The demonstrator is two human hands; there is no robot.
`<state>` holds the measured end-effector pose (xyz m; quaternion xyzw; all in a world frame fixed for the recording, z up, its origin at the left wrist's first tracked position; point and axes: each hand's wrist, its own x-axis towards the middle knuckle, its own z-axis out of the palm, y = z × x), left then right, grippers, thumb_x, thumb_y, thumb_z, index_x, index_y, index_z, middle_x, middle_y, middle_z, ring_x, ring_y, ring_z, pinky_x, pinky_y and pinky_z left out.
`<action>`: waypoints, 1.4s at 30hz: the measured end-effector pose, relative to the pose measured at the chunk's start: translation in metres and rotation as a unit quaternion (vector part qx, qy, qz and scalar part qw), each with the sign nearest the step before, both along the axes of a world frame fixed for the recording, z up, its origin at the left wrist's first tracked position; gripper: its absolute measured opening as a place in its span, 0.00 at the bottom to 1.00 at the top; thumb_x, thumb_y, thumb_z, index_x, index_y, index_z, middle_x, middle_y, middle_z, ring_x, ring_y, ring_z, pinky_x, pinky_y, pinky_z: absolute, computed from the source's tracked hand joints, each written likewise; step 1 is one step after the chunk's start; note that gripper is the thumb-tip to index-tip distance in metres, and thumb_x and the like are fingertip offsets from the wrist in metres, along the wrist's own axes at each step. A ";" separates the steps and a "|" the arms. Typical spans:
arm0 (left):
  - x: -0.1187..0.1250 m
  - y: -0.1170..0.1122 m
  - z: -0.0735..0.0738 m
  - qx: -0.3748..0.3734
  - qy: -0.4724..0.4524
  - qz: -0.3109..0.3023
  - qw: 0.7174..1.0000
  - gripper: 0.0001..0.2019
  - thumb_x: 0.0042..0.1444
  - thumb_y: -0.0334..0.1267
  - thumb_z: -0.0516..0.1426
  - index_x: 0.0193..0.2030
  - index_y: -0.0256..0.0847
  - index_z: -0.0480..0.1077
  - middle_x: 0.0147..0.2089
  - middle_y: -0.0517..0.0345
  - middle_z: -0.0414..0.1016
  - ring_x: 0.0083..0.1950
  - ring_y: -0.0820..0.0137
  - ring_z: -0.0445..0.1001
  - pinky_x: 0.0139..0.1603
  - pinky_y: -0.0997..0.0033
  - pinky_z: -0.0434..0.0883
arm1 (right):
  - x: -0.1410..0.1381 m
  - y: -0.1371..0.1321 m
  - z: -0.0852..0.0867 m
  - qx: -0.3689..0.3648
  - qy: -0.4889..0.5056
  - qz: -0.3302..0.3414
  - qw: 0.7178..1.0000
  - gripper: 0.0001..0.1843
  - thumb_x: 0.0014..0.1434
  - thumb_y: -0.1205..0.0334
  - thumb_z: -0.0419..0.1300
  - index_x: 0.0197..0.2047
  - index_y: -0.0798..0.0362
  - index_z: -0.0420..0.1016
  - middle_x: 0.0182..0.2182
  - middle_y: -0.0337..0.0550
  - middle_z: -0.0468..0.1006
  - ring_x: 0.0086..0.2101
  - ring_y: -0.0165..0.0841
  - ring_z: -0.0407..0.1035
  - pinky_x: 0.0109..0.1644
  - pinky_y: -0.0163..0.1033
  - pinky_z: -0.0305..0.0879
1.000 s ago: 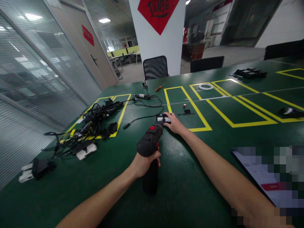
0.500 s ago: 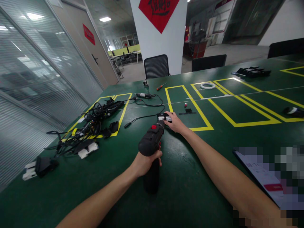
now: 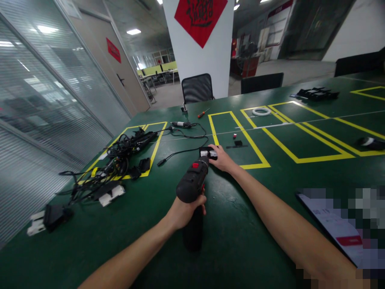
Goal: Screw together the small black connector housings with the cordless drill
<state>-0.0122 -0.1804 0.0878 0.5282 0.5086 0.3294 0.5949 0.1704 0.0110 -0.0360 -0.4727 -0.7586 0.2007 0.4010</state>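
Black plastic with a red switch: the cordless drill sits upright in the head view, near the middle of the green table, its nose pointing away toward the far side. It looks like a dense, rigid tool, probably weighted low by the battery base at the foot of the handle, so the pistol grip is the sensible place to hold it; the smooth shell would likely twist in a loose hand once the bit bites.

The left hand is wrapped around that grip from the near side, fingers curled closed round the handle just under the motor housing, forearm running in from the near left edge.

The right hand reaches further out, arm nearly straight across the table. Its fingers are bent and pressed down on a small black and white part, which lies on the table right at the drill's nose. That part looks light and hard, likely to skid unless held flat. Whether the bit touches it I cannot tell.

To the left lies a tangle of black cables over yellow tape lines. Farther off are an orange screwdriver and a white tape ring. At the near right is a blurred sheet of paper.
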 end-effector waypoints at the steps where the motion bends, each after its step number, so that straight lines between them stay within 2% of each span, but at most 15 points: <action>1: 0.000 0.000 0.000 0.000 -0.002 0.003 1.000 0.13 0.46 0.38 0.59 0.38 0.37 0.64 0.30 0.63 0.68 0.23 0.74 0.71 0.30 0.69 0.68 | 0.000 0.000 0.000 0.000 0.000 -0.001 1.000 0.33 0.53 0.59 0.66 0.62 0.47 0.64 0.50 0.48 0.66 0.49 0.42 0.70 0.57 0.48 0.65; 5: -0.001 -0.001 -0.001 0.006 0.000 0.002 1.000 0.11 0.47 0.38 0.58 0.36 0.37 0.64 0.29 0.63 0.67 0.23 0.73 0.71 0.29 0.69 0.68 | 0.000 -0.001 0.001 -0.005 -0.001 -0.005 1.000 0.32 0.55 0.55 0.65 0.62 0.48 0.64 0.50 0.49 0.66 0.49 0.43 0.70 0.56 0.48 0.66; 12: 0.000 -0.001 -0.001 0.002 0.000 -0.002 1.000 0.13 0.47 0.39 0.59 0.38 0.37 0.64 0.30 0.63 0.67 0.23 0.74 0.71 0.30 0.69 0.68 | -0.002 0.000 0.002 -0.014 0.002 -0.016 1.000 0.24 0.63 0.53 0.57 0.61 0.49 0.65 0.49 0.50 0.67 0.48 0.43 0.70 0.55 0.48 0.65; 17: 0.000 -0.001 0.001 -0.001 0.004 0.003 1.000 0.12 0.46 0.39 0.59 0.36 0.37 0.64 0.29 0.63 0.67 0.23 0.74 0.70 0.29 0.70 0.67 | -0.003 0.000 0.002 -0.016 0.003 -0.016 1.000 0.24 0.63 0.53 0.57 0.61 0.48 0.65 0.49 0.50 0.67 0.48 0.42 0.70 0.56 0.48 0.65; 22: 0.000 0.000 0.002 -0.005 0.017 -0.004 1.000 0.11 0.46 0.39 0.59 0.34 0.38 0.63 0.23 0.63 0.68 0.22 0.73 0.70 0.29 0.71 0.66 | -0.002 0.000 0.003 -0.017 0.004 -0.019 1.000 0.24 0.63 0.53 0.57 0.61 0.49 0.66 0.50 0.50 0.67 0.49 0.43 0.70 0.56 0.48 0.65; 42: -0.001 -0.001 0.005 -0.012 0.026 -0.009 1.000 0.11 0.46 0.40 0.58 0.34 0.38 0.64 0.23 0.62 0.69 0.23 0.72 0.69 0.31 0.69 0.65 | -0.003 -0.002 0.004 -0.025 0.006 -0.022 0.999 0.24 0.64 0.54 0.55 0.61 0.49 0.66 0.50 0.50 0.67 0.47 0.42 0.71 0.57 0.48 0.64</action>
